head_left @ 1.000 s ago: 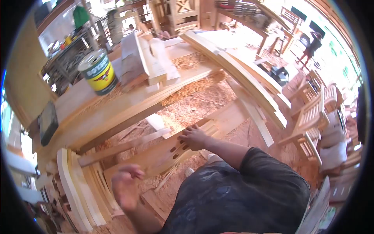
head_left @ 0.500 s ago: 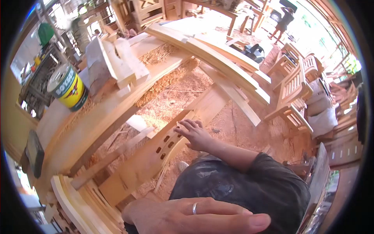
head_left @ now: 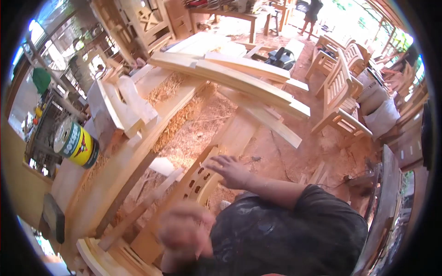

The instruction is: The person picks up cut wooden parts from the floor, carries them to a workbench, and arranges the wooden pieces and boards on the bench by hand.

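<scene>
Slotted board (head_left: 200, 180), lying between bench (head_left: 124, 158) and torso (head_left: 285, 230). Right hand (head_left: 232, 172) beside the slots (head_left: 197, 189), fingers spread wide, gripping nothing; whether pressing or merely hovering, unclear. Left hand (head_left: 186, 232) over the near end, blurred; grip impossible to make out. Probably best steadied with a flat palm, fingertips kept off the slot edges. Stick (head_left: 147, 204) alongside, a likely obstruction; can (head_left: 80, 143) on the bench; planks (head_left: 244, 80) across its far end.

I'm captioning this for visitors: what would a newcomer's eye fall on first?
Probably the bright yellow-and-green can on the bench at left. Next, the blurred left hand, low near the middle, and the right hand, fingers spread, near a board with dark slots.
</scene>
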Motion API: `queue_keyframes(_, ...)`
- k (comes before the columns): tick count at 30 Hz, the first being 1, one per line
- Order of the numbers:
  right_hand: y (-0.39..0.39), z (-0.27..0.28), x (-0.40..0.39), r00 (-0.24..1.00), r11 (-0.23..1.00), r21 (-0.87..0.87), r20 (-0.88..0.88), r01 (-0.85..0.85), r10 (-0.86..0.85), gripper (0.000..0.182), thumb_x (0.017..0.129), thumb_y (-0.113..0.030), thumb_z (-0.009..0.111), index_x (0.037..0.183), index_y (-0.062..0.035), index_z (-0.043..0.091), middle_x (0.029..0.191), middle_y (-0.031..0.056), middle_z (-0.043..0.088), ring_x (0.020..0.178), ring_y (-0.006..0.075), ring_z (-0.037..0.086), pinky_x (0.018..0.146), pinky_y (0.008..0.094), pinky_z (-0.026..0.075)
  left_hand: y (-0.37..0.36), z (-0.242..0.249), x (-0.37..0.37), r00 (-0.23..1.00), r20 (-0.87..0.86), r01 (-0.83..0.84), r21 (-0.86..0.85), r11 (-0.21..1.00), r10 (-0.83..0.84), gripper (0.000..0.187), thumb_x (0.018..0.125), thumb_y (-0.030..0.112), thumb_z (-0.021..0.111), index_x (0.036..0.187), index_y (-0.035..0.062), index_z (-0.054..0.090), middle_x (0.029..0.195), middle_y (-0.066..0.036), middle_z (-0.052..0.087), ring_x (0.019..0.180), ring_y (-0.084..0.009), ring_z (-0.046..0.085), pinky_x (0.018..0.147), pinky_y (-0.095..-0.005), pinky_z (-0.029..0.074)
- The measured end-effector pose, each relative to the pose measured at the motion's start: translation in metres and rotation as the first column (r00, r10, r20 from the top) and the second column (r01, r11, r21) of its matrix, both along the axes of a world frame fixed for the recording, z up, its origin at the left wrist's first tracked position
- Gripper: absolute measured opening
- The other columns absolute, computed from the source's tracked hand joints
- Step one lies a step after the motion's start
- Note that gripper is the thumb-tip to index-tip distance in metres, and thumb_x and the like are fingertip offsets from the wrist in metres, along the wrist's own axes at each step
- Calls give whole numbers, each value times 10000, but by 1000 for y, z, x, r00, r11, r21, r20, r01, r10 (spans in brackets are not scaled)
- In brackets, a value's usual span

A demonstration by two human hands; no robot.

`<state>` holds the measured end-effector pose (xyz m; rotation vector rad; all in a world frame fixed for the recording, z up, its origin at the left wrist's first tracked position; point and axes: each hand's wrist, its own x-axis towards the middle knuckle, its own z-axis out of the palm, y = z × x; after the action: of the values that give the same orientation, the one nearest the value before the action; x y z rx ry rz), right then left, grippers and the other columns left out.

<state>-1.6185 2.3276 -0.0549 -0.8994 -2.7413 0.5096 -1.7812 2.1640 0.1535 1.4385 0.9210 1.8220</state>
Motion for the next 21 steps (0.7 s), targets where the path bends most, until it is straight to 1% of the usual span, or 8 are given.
queue_keyframes(1,3,0,5,1000,1000,-3,-15,7,-7,820,825,-196,764,1581,-219,450,1588,150,445,1455,365,431,1157,562,372,13,-23,-6,984,-123,-127,-4,992,125,149,921,118,791,911,33,669,901,-133,731,744,-232,683,708,-329,556)
queue_keyframes(2,6,1,12,998,999,-19,-52,29,-30,799,824,-190,764,1565,-209,467,1571,148,463,1439,366,447,1156,555,380,18,-48,-10,967,-169,-208,-100,973,189,188,906,168,834,896,46,690,895,-121,763,741,-227,711,708,-303,566)
queue_keyframes(4,16,8,34,992,996,-62,-110,61,-68,758,823,-177,763,1534,-188,500,1537,145,499,1408,368,480,1154,541,397,20,-95,-5,951,-236,-256,-234,938,201,155,919,159,812,893,37,719,840,-102,756,755,-215,721,710,-309,563)
queue_keyframes(7,33,8,78,967,989,-81,-214,121,-136,627,815,-133,764,1417,-106,591,1419,160,590,1340,381,534,1141,507,433,-1,-147,23,979,-190,-174,-588,790,75,148,940,143,776,917,0,747,881,-97,747,814,-161,695,743,-301,540)
queue_keyframes(10,44,7,126,960,983,-77,-216,165,-178,538,813,-88,762,1334,-58,632,1337,179,633,1290,392,567,1124,486,454,1,-165,69,970,-244,-179,-699,692,5,115,936,135,769,904,25,762,885,-88,756,812,-168,716,747,-303,545)
queue_keyframes(14,57,-1,181,974,980,-152,-167,130,-155,477,825,-71,755,1287,-48,640,1304,179,650,1253,400,589,1070,489,486,45,-162,127,926,-374,-149,-506,849,-60,81,932,116,753,951,37,756,880,-126,749,801,-282,734,735,-352,562)
queue_keyframes(17,70,-5,219,980,972,-228,-178,49,-91,396,855,-79,757,1237,-46,659,1222,177,680,1182,397,634,1022,474,516,77,-157,169,898,-440,-214,-403,890,17,119,946,140,747,978,26,751,898,-143,753,807,-310,735,742,-376,568)
queue_keyframes(21,90,-7,267,972,963,-268,-226,3,-66,326,864,-65,752,1181,-41,681,1159,175,697,1085,384,682,950,453,554,102,-152,220,897,-439,-273,-456,847,52,159,969,174,740,999,19,753,900,-147,754,809,-313,734,745,-387,565)
